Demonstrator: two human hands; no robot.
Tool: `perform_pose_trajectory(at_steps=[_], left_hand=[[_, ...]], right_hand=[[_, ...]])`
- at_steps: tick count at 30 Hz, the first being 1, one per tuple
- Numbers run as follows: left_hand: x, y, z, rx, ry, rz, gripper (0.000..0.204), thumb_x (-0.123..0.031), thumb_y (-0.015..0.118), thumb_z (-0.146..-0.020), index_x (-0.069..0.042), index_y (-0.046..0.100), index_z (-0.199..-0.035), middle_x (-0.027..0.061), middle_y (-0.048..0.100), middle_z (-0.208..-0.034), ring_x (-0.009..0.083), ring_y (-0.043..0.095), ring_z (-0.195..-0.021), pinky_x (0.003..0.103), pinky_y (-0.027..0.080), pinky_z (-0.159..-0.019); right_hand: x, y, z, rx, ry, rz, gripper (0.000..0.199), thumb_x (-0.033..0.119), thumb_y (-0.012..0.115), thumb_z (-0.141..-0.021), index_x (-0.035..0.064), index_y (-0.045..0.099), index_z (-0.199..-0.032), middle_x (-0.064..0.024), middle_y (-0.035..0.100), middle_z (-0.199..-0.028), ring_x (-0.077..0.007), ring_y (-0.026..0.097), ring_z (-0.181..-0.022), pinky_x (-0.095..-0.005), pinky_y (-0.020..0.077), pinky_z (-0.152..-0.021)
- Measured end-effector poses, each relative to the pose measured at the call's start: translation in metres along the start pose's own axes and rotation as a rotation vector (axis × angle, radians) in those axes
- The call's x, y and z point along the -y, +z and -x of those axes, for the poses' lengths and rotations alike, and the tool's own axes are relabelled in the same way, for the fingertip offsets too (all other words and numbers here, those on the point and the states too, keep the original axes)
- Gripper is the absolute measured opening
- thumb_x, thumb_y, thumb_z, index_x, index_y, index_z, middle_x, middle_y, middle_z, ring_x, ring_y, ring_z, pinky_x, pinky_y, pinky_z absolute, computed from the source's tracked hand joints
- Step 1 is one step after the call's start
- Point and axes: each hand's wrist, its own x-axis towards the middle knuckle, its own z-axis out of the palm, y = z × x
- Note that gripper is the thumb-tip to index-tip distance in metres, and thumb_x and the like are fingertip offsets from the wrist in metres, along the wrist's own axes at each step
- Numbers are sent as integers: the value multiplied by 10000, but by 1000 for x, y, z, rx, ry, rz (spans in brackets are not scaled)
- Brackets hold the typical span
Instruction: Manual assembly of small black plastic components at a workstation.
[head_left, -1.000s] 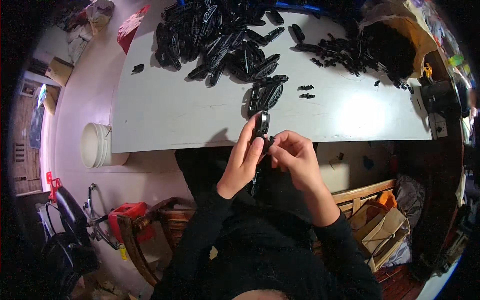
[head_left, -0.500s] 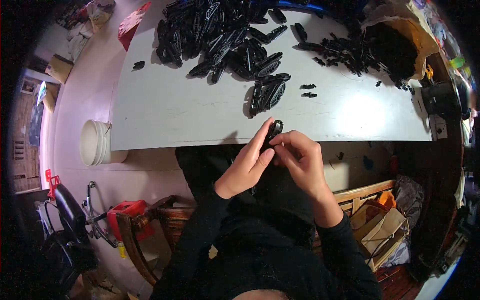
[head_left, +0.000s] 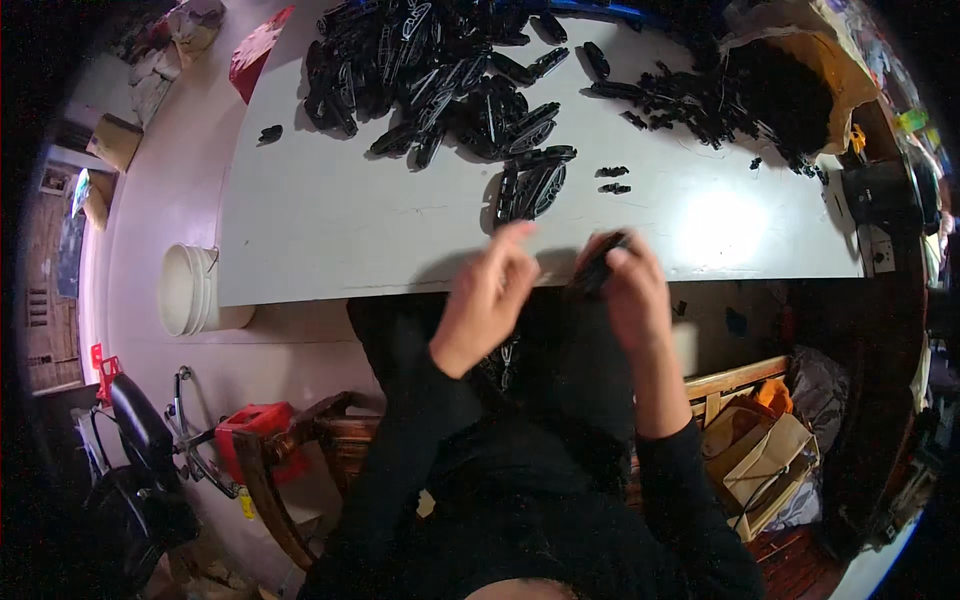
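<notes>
My right hand [head_left: 632, 290] grips a small black plastic part [head_left: 598, 266] at the near edge of the white table [head_left: 330, 230]. My left hand [head_left: 490, 295] hovers beside it with fingers spread and nothing in it, a short gap left of the part. Just beyond the hands lies a small stack of long black plastic pieces [head_left: 530, 185]. A large heap of the same black pieces [head_left: 430, 70] covers the far middle of the table. Smaller black bits [head_left: 700, 100] are scattered at the far right.
A white bucket [head_left: 185, 290] stands on the floor left of the table. A brown bag [head_left: 800, 70] with black parts sits at the far right, a black device [head_left: 880, 195] near the right edge. A wooden chair [head_left: 300, 460] and cardboard boxes [head_left: 760, 460] flank my legs.
Both hands were joined on the black part; now my left hand has let go and spread its fingers, while my right hand carried the part to the right.
</notes>
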Motion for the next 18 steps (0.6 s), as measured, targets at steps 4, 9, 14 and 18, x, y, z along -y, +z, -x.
perform_pose_trajectory(at_steps=[4,9,14,18], left_hand=[[21,-15,-47,-271,-72,-581,191,-207,526,-894,-23,479,-897,111,565,-717,238,569,-644,344,429,-550],[19,-17,-65,-198,-119,-917,225,-247,556,-859,-42,469,-892,132,580,-810,352,586,-724,458,455,-610],[24,-35,-53,-287,40,-1053,210,-197,560,-854,-35,464,-947,149,599,-846,364,597,-777,484,454,-631],[21,-41,-29,-283,-28,-490,240,-105,585,-841,16,481,-1020,135,621,-821,279,620,-678,372,479,-594]], right_hand=[[18,-24,-44,-68,-220,469,157,24,473,-773,48,487,-928,18,420,-677,-98,380,-548,-219,387,-553],[22,-25,-78,-133,-382,1344,178,168,638,-801,19,563,-866,-98,555,-601,-122,510,-541,-269,393,-495],[16,-37,-79,18,-296,1193,134,124,632,-793,21,557,-833,-114,626,-696,-93,466,-483,-230,360,-455],[24,-17,-41,151,85,418,94,67,606,-790,35,536,-844,-127,643,-759,-51,421,-456,-178,322,-429]])
